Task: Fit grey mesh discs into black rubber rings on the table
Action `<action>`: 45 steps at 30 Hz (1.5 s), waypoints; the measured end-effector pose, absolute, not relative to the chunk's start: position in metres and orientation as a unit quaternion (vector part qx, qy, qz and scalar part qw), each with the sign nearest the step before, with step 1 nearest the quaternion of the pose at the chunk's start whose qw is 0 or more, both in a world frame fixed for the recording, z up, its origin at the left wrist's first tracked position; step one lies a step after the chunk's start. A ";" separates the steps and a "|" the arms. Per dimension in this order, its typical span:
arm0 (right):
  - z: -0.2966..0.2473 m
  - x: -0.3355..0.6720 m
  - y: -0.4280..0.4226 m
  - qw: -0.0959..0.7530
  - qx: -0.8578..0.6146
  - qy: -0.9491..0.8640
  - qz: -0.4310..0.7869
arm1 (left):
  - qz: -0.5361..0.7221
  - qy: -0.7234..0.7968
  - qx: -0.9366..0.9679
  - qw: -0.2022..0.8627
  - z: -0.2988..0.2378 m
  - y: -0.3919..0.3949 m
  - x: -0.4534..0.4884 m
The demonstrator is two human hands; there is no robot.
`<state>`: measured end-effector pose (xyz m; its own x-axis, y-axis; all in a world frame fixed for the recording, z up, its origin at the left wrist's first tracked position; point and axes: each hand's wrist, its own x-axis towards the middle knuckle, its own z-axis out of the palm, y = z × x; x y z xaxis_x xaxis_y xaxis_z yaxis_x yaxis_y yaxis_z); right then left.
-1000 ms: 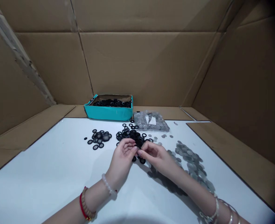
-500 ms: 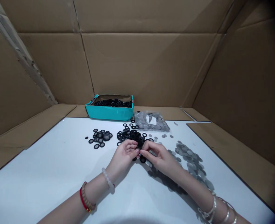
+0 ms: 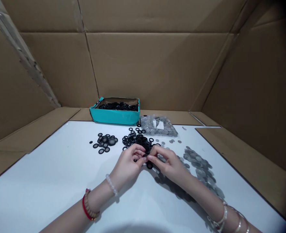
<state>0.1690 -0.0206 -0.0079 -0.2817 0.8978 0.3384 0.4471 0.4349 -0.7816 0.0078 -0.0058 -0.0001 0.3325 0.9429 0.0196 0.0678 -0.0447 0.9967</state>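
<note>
The fingers of both hands meet over the middle of the tabletop (image 3: 67, 181). The left hand (image 3: 129, 163) pinches a small black ring (image 3: 145, 155) between thumb and fingers, palm partly turned up; the right hand (image 3: 168, 163) closes thumb and forefinger on the ring's other side. The fingertips hide most of the piece, so whether it has a grey centre I cannot tell. Gripping from both sides probably keeps so small a part steady, with one hand bracing while the other presses or adjusts.

Just beyond the fingers lies a heap of loose black rings (image 3: 139, 140), within easy reach of either hand. Off to the left, apart from that heap, sits a cluster of grey-centred rings (image 3: 105, 141), presumably kept separate so the two kinds do not mix. To the right spread thin grey discs (image 3: 201, 166), some under the right forearm's shadow, likely laid there to suit that hand.

Farther back, a turquoise box (image 3: 115, 117) full of black rings and a clear bag (image 3: 159, 126) of discs stand side by side, apparently as stock kept out of the working space. Cardboard panels (image 3: 157, 71) rise behind.
</note>
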 end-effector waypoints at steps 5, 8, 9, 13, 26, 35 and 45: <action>-0.005 0.167 -0.021 0.400 -0.448 -0.741 0.301 | 0.432 0.441 0.510 0.598 0.006 -0.008 0.010; -0.005 0.165 -0.024 0.411 -0.440 -0.743 0.292 | 0.442 0.442 0.478 0.617 0.007 -0.009 0.012; -0.005 0.165 -0.026 0.417 -0.438 -0.745 0.281 | 0.443 0.441 0.471 0.622 0.007 -0.009 0.012; -0.005 0.162 -0.028 0.439 -0.434 -0.745 0.251 | 0.459 0.433 0.460 0.625 0.006 -0.010 0.013; -0.005 0.162 -0.030 0.450 -0.427 -0.749 0.233 | 0.437 0.440 0.482 0.619 0.009 -0.010 0.011; -0.009 0.162 -0.027 0.431 -0.446 -0.723 0.305 | 0.489 0.424 0.436 0.626 0.004 -0.011 0.010; -0.011 0.165 -0.021 0.401 -0.442 -0.738 0.316 | 0.464 0.372 0.515 0.617 -0.004 -0.010 0.007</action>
<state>0.1653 -0.0206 -0.0106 -0.2888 0.9053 0.3117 0.3981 0.4096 -0.8208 0.0071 -0.0100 -0.0038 0.2922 0.9562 0.0195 -0.1896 0.0380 0.9811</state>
